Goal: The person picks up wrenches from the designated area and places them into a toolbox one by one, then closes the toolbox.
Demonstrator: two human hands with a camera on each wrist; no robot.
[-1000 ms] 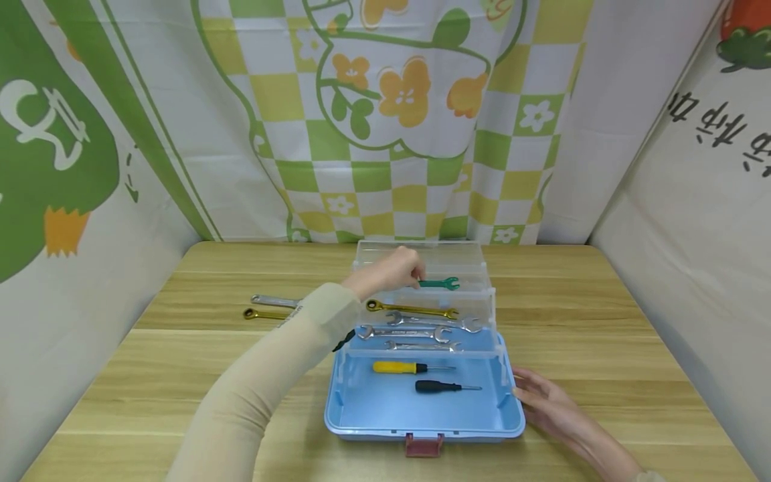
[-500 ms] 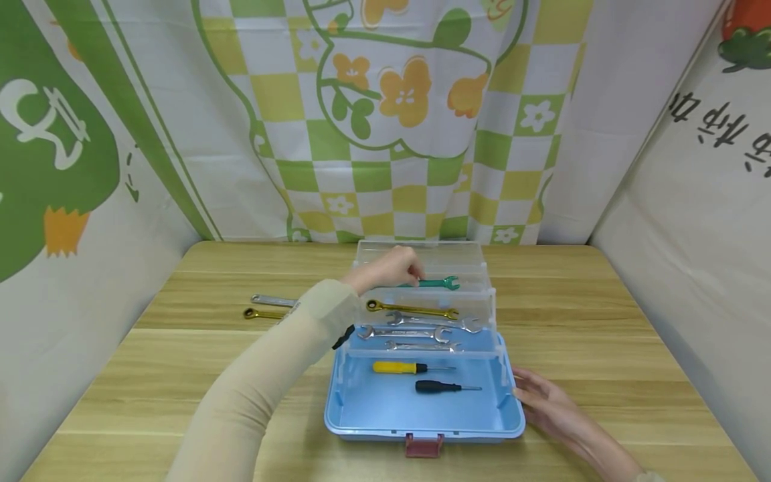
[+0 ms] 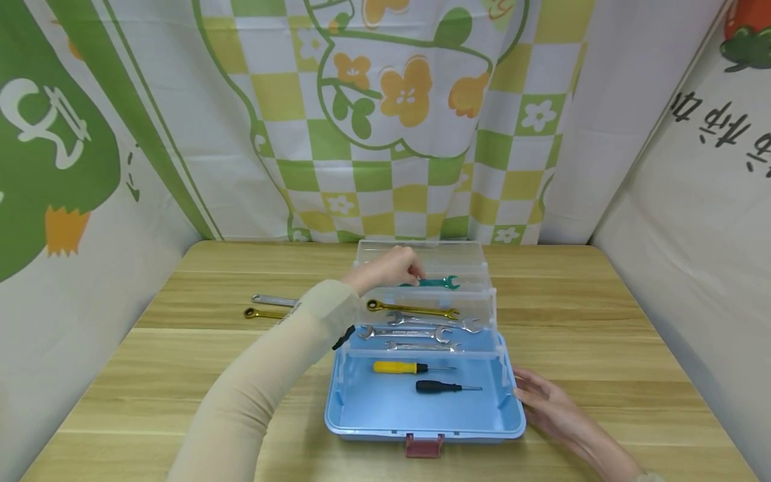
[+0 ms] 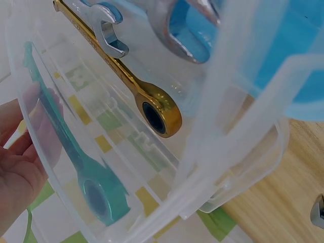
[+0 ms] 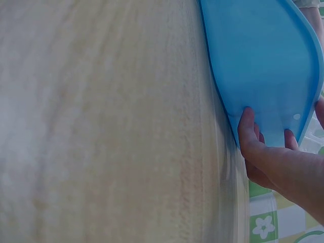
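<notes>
The left hand [image 3: 399, 266] pinches a long green metal wrench [image 3: 438, 283] lengthwise in the upper clear-plastic tray [image 3: 474, 276]; the right hand's [image 3: 551, 405] loosely extended fingers touch the light-blue plastic toolbox [image 3: 424, 414], probably steadying it.

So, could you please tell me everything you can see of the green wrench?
The green wrench looks like shiny metal, with a long slim shank, an open-ended fork at one end and a round ring at the other. It is held crosswise at the clear upper tray, fork pointing right in the head view; the left wrist view shows it through translucent plastic. The left hand grips it by the shank; whether it also rests on the tray floor I cannot tell.
</notes>
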